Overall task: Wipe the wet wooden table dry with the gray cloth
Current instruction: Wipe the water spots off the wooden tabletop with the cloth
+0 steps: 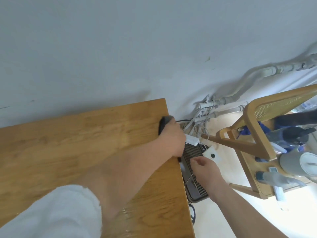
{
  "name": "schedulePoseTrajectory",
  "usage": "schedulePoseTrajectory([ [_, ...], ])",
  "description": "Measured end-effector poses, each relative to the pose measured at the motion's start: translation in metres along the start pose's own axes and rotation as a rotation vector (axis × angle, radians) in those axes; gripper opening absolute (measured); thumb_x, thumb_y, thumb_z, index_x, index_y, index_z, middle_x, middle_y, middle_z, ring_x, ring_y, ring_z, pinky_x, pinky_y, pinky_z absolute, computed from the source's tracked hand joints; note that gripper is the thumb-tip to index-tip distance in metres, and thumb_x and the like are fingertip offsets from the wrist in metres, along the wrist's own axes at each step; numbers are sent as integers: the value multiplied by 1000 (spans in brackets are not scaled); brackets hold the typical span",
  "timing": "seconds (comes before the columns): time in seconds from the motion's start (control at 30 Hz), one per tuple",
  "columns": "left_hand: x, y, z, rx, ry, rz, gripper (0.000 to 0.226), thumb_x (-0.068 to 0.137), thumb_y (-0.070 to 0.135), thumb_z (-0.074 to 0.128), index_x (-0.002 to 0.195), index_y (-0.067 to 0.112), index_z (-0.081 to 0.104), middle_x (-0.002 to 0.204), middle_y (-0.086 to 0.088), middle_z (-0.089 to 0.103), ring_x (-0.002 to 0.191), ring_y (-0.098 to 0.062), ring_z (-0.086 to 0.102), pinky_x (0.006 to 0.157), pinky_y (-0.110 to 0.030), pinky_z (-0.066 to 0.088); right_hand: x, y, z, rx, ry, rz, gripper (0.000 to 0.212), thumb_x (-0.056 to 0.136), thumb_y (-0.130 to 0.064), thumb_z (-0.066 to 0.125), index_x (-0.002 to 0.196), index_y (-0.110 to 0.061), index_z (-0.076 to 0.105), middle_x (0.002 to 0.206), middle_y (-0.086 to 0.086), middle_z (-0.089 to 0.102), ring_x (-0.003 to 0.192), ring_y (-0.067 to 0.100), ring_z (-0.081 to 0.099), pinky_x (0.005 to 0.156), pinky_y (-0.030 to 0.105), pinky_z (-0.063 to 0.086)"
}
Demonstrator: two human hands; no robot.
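Note:
The wooden table [77, 140] fills the lower left, its right edge running down the middle of the view. My left hand [171, 140] presses the dark gray cloth [45, 125] against the tabletop at the far right edge; only a dark bunched end of the cloth shows beyond my fingers. Water beads glisten on the wood near the bottom, beside my forearm. My right hand [205, 170] hangs off the table's right side above the floor, fingers loosely curled and holding nothing. A white sleeve covers my left upper arm.
A dark ribbed device [193, 162] and a white power strip [192, 140] lie on the floor by the table edge. Gray pipes [211, 107] run along the wall. A wooden chair [257, 134] loaded with bottles and a gray jug stands at right.

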State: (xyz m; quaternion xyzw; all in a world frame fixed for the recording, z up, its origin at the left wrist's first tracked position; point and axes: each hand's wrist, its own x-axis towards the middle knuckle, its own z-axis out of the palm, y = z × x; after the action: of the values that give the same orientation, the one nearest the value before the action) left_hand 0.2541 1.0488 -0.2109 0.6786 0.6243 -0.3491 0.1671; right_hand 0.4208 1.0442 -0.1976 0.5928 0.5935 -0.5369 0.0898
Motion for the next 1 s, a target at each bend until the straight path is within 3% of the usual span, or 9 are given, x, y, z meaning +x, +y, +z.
schedulePoseTrajectory([
  [0.07,-22,36,7,8,-28,146,37,95,44,42,118,28,67,113,0,67,113,-25,54,110,-49,29,2,15,2,21,-118,118,21,96,-11,53,101,-22,70,88,3,68,78,23,60,68,36,53],
  [0.17,-39,37,18,-71,33,221,41,99,44,36,124,27,64,128,-2,65,123,-26,53,116,-50,25,-12,45,-3,-50,-269,239,18,92,-3,52,88,-15,66,80,13,56,61,22,46,48,28,34],
  [0.23,-25,8,16,-110,118,136,44,99,45,35,125,27,65,133,-4,64,127,-25,51,119,-51,22,-27,63,-7,-24,-258,261,19,90,-2,48,82,-11,63,76,12,51,61,21,39,51,27,26],
  [0.33,2,-46,10,-210,171,-123,46,100,41,40,139,26,58,151,-6,50,145,-29,32,123,-57,15,-49,86,-7,23,-120,231,22,93,-7,50,88,-12,71,75,4,63,68,21,52,62,29,41],
  [0.43,17,-55,15,-215,152,-236,47,100,32,43,146,25,51,158,-5,42,152,-31,20,124,-57,13,-72,104,3,70,-97,256,21,95,-14,50,82,-13,66,77,4,63,70,21,52,64,30,42],
  [0.63,-35,68,28,-146,106,11,23,99,28,44,109,27,65,120,-1,67,117,-26,51,117,-49,21,-112,131,25,164,46,278,27,91,-12,54,69,-14,69,72,4,68,67,21,57,65,32,47],
  [0.77,-97,183,51,-115,80,222,29,99,33,46,119,23,65,124,-3,66,121,-27,52,117,-50,24,-133,157,36,176,134,293,25,92,-16,52,77,0,64,72,10,66,65,24,56,64,36,46],
  [0.87,-136,248,70,-103,69,306,28,96,34,52,118,27,66,122,0,68,123,-27,53,120,-51,21,-144,178,36,89,146,316,20,87,-6,50,67,-6,54,66,9,58,61,24,48,58,30,39],
  [1.0,-165,281,87,-221,214,254,30,99,27,45,119,24,67,118,1,66,125,-29,50,124,-49,11,-160,211,19,34,123,319,26,92,-7,45,69,-17,48,71,4,52,62,21,43,56,28,36],
])
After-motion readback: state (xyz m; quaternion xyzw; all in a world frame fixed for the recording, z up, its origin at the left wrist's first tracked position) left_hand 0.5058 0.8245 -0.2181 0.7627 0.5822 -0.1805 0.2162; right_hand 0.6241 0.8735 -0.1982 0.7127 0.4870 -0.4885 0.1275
